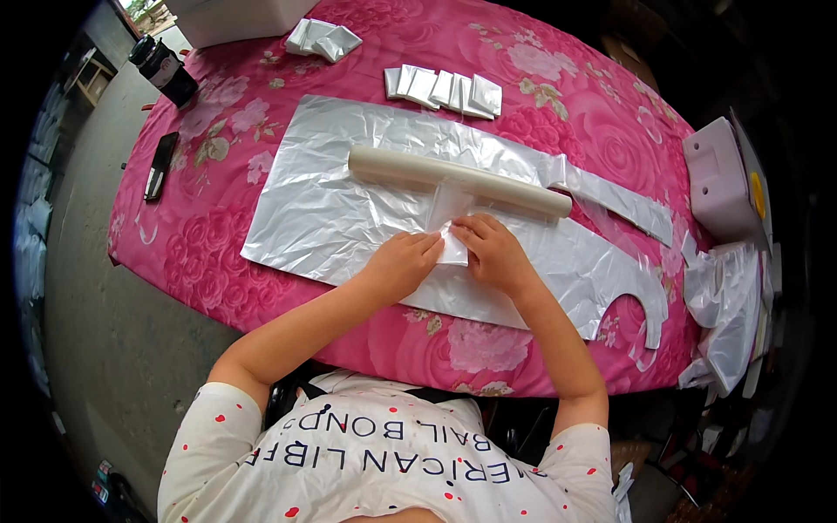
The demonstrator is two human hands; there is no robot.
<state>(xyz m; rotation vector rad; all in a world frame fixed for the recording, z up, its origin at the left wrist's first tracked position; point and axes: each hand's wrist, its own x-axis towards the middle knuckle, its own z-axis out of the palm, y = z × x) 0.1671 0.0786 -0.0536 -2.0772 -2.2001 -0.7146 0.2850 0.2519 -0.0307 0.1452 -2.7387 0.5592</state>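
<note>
both hands meet at the middle of the bench (218, 261), which is covered by a bright pink cloth printed with roses. the left hand (403, 264) and the right hand (495, 253) press down on a small folded piece of clear plastic (453, 248) that lies between them; the fingertips of both hands are pinched together on its edges, so each grip is clamped on that piece. the piece is the near end of a clear film strip that runs up to a long cream-coloured roll (458, 180) lying slantwise just beyond the hands.

all of this rests on a large sheet of silvery plastic (331, 209) spread flat over the cloth, crinkled and shiny. to the right the sheet narrows into a long strap-like strip (619, 199) and a curved cut-out (636, 305), like the outline of an apron.

farther up the bench, well apart from the hands, a row of small folded silvery packets (445, 89) lies side by side, and another small cluster of packets (321, 39) sits beyond it, beside a white box (235, 19) at the far edge. at the left edge of the cloth lie a dark phone (160, 164) and a dark bottle (166, 68). on the right stands a pale pink machine (719, 183) with a yellow round part, and below it a heap of crumpled silvery plastic (728, 322) hangs off the bench edge. grey floor (113, 331) shows on the left.
</note>
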